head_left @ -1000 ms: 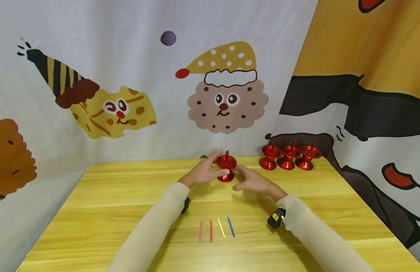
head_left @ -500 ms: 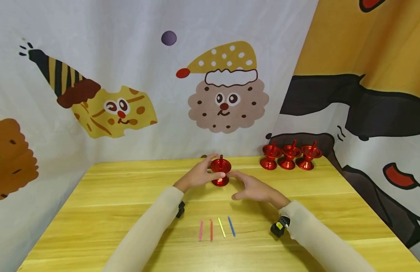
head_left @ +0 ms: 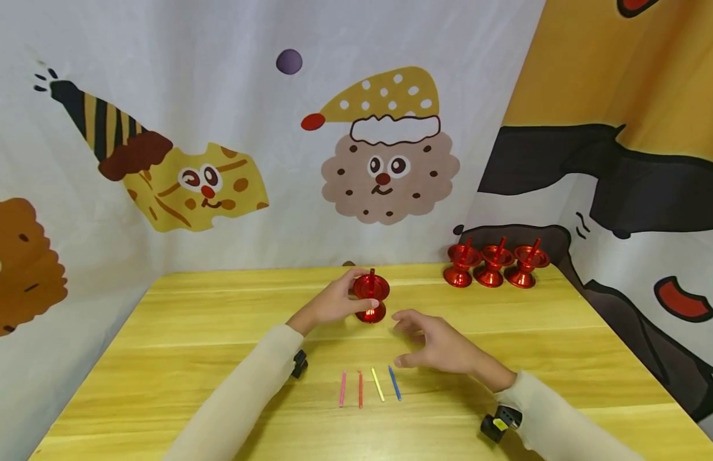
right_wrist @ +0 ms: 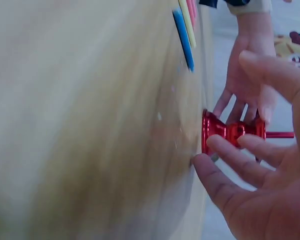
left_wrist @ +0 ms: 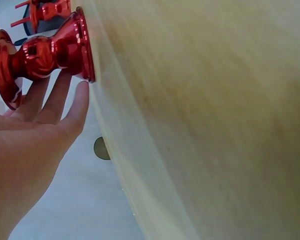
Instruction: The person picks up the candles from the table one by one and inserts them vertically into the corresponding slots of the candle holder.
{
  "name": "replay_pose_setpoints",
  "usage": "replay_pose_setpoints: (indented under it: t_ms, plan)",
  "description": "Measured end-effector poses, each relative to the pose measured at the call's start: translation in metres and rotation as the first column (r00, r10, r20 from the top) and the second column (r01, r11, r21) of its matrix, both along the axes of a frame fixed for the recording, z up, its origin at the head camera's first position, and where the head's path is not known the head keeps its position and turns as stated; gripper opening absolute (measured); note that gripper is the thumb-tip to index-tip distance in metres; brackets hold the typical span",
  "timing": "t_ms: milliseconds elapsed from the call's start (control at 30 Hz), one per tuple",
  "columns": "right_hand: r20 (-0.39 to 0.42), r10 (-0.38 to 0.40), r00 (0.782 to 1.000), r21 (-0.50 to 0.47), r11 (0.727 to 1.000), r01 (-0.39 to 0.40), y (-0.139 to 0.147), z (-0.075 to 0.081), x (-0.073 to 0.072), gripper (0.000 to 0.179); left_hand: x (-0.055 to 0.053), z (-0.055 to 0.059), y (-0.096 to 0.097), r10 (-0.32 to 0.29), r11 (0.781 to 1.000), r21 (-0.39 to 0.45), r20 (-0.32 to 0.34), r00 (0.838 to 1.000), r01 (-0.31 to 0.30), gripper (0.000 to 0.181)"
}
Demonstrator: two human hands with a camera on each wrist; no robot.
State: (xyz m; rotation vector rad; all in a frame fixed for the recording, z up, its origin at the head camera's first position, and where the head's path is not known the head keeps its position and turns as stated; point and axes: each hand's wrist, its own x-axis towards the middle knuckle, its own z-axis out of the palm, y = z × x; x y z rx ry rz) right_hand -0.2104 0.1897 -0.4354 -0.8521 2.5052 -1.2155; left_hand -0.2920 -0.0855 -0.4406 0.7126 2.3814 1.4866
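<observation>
In the head view a shiny red candle holder (head_left: 371,288) with a flared dish and an upright red stem is near the back middle of the table. My left hand (head_left: 333,301) grips its waist, thumb in front and fingers behind. The left wrist view shows the candle holder (left_wrist: 47,52) upright, its base at the tabletop. My right hand (head_left: 439,342) hovers to the right of it, fingers spread and loosely bent, holding nothing. Nearer to me lie four thin candles in a row: pink (head_left: 342,388), red (head_left: 360,390), yellow (head_left: 378,385) and blue (head_left: 395,384).
Three matching red candle holders (head_left: 492,262) stand side by side at the back right of the wooden table (head_left: 218,358). A cartoon-printed curtain (head_left: 229,77) hangs right behind the table's back edge.
My left hand has brought the candle holder a little nearer and to the left. My right hand has drawn away from it, nearer to me and rightward. The small candles have stayed put.
</observation>
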Motion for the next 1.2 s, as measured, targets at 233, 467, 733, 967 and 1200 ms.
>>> replay_pose_setpoints:
  t_ms: [233, 467, 733, 967, 1200]
  plan:
    - [0.093, -0.014, 0.996, -0.019, 1.000, 0.016, -0.003, 0.002, 0.022, 0.046, 0.013, 0.008, -0.008, -0.008, 1.000, -0.005, 0.046, 0.999, 0.009, 0.082]
    - [0.083, 0.006, 0.997, 0.013, 1.000, -0.007, -0.010, -0.001, 0.036, 0.037, 0.025, 0.011, -0.021, -0.028, 0.999, -0.029, 0.066, 0.997, 0.029, 0.085]
    - [0.023, -0.023, 0.999, 0.065, 0.998, 0.021, -0.016, -0.002, 0.040, 0.038, 0.042, 0.013, -0.027, -0.073, 0.997, 0.000, 0.096, 0.993, 0.074, 0.082]
    - [-0.020, -0.015, 1.000, 0.100, 0.995, 0.017, -0.016, -0.003, 0.041, 0.036, 0.053, 0.016, -0.029, -0.095, 0.995, -0.013, 0.097, 0.991, 0.096, 0.077]
    - [-0.027, -0.003, 1.000, 0.115, 0.993, 0.006, -0.015, -0.002, 0.041, 0.033, 0.058, 0.016, -0.032, -0.119, 0.993, 0.011, 0.125, 0.985, 0.119, 0.075]
